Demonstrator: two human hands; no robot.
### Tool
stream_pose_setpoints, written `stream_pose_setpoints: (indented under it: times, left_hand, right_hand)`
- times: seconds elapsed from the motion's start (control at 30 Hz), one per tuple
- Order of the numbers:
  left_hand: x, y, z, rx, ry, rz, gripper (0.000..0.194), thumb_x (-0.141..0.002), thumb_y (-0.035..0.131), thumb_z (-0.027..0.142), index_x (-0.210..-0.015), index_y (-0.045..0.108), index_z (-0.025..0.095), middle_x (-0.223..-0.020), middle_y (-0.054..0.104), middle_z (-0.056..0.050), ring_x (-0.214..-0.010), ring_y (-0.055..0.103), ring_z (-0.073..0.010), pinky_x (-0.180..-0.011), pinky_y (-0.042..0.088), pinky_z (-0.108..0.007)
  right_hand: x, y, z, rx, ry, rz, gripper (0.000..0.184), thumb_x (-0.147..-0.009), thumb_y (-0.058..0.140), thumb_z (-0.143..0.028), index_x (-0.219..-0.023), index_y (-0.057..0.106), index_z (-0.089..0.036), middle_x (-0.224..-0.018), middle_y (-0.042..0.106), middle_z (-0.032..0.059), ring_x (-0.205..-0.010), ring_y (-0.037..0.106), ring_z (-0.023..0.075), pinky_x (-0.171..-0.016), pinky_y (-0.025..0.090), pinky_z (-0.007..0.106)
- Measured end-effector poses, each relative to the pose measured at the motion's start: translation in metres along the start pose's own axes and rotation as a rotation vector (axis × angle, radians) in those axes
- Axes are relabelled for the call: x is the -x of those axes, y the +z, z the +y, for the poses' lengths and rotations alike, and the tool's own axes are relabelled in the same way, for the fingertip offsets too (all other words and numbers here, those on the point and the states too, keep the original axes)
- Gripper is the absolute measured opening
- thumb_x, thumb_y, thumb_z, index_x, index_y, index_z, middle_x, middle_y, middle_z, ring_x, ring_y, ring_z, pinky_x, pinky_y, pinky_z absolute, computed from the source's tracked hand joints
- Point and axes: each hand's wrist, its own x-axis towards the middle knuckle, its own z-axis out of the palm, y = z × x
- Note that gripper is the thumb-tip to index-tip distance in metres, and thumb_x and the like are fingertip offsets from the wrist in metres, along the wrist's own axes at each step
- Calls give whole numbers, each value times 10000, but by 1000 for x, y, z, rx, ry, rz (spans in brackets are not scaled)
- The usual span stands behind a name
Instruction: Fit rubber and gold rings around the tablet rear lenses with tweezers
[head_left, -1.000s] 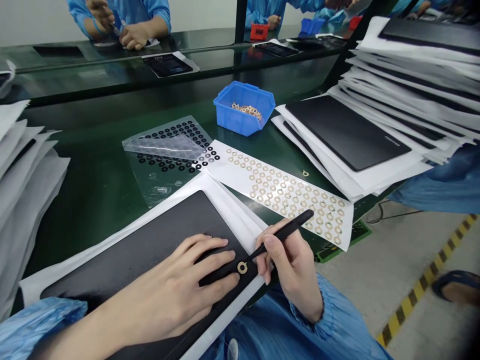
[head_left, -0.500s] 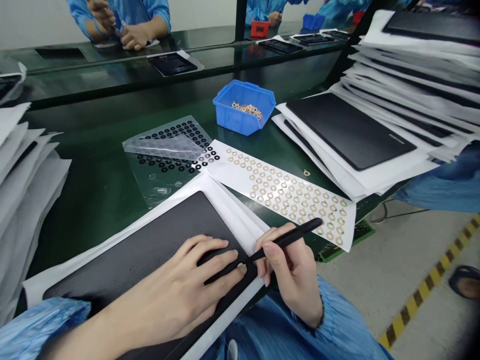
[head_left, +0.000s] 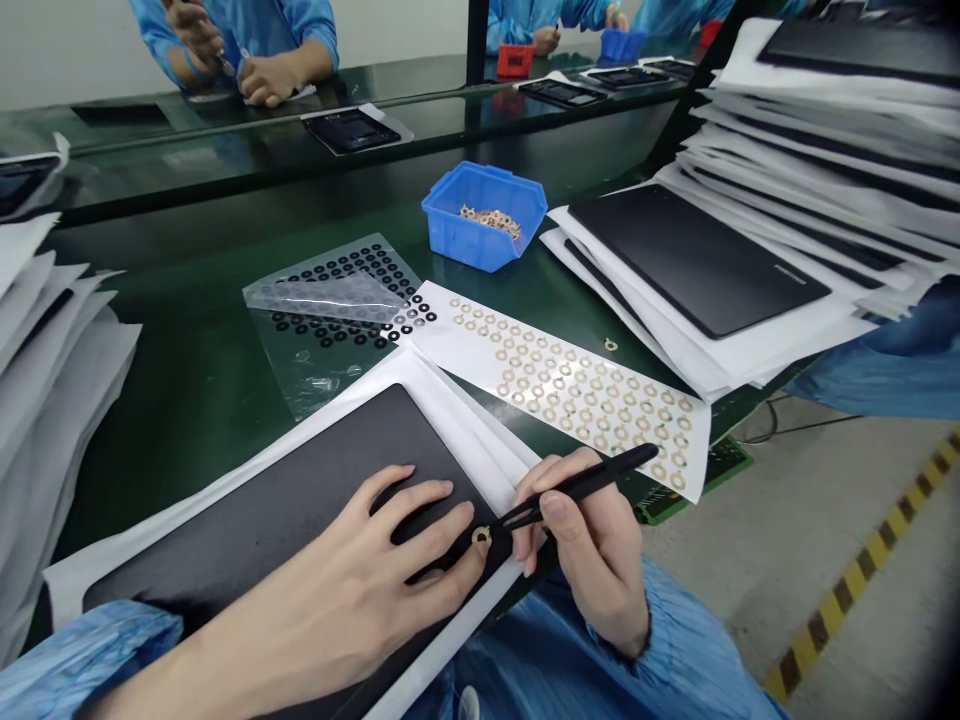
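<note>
A black panel [head_left: 300, 500] lies on white paper [head_left: 450, 420] at the near edge of the green table. My left hand [head_left: 360, 590] rests flat on it, fingers spread, fingertips beside a small gold ring [head_left: 481, 537] near the panel's corner. My right hand [head_left: 592, 550] pinches black tweezers [head_left: 577, 487] whose tips touch that ring. Beyond lies a white sheet with several rows of gold rings [head_left: 577, 385].
A clear film with black rings [head_left: 337, 300] and a blue bin [head_left: 484, 215] of gold rings sit mid-table. Stacks of black panels in white paper [head_left: 750, 240] fill the right side; paper piles [head_left: 45, 340] fill the left. Other people in blue sleeves [head_left: 247, 50] work across the far bench.
The gold ring was covered by my left fingertip half a second ago and now shows again. The tweezers have tilted slightly, their tips still at the ring. My left fingers shifted a little.
</note>
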Motion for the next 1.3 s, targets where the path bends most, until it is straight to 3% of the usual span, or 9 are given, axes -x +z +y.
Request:
stream_pose_setpoints:
  times: [0.2, 0.33, 0.57, 0.7, 1.0, 1.2, 1.3]
  left_hand:
    - [2, 5, 1, 61, -146, 79, 281, -930, 503, 307, -1195, 593, 279, -1246, 587, -14, -1179, 458, -267, -1071, 235, -494]
    - [3, 7, 1, 63, -98, 34, 340, -940, 462, 244, -1266, 550, 283, -1288, 561, -15, -1180, 438, -297, -1032, 240, -517]
    - [2, 7, 2, 101, -121, 45, 365, -926, 500, 260, -1289, 530, 292, -1266, 575, -9, -1182, 437, -281, -1038, 230, -503]
    - [1, 8, 5, 110, -187, 60, 325, -913, 520, 285, -1233, 573, 260, -1231, 597, -26, -1177, 445, -278, -1045, 229, -507]
    - [2, 6, -2, 152, -110, 66, 333, -950, 456, 236, -1264, 559, 271, -1240, 602, 15, -1169, 445, -252, -1084, 145, -459]
    - [1, 7, 1, 166, -142, 79, 340, -973, 390, 217, -1256, 567, 281, -1205, 617, 16, -1168, 441, -243, -1090, 143, -459]
    - [0, 8, 3, 187, -175, 108, 309, -957, 447, 257, -1233, 586, 277, -1204, 625, 30, -1163, 447, -242, -1107, 122, -456]
  right_hand:
    - [0, -1, 0, 39, -69, 5, 90, -952, 443, -212, -954, 532, -202, -743, 559, 5, -477, 541, 84, -416, 440, 214]
    - [0, 0, 0, 33, -76, 20, 85, -946, 455, -203, -972, 535, -211, -801, 551, 14, -495, 562, 83, -399, 453, 203]
    - [-2, 5, 0, 17, -87, 94, 96, -945, 456, -226, -937, 549, -206, -725, 557, 4, -453, 554, 95, -368, 435, 211]
    - [-1, 4, 1, 4, -78, 84, 96, -944, 455, -217, -946, 550, -213, -757, 562, 8, -462, 563, 96, -367, 443, 210]
    - [1, 2, 2, -5, -60, 74, 109, -950, 452, -205, -970, 559, -219, -778, 561, 11, -486, 571, 91, -384, 449, 211]
    - [1, 3, 1, -22, -34, 85, 106, -949, 459, -224, -970, 563, -223, -784, 563, 14, -482, 575, 93, -376, 446, 211]
    - [2, 2, 0, -24, -18, 87, 104, -949, 460, -227, -970, 561, -222, -789, 562, 16, -485, 575, 94, -377, 449, 209]
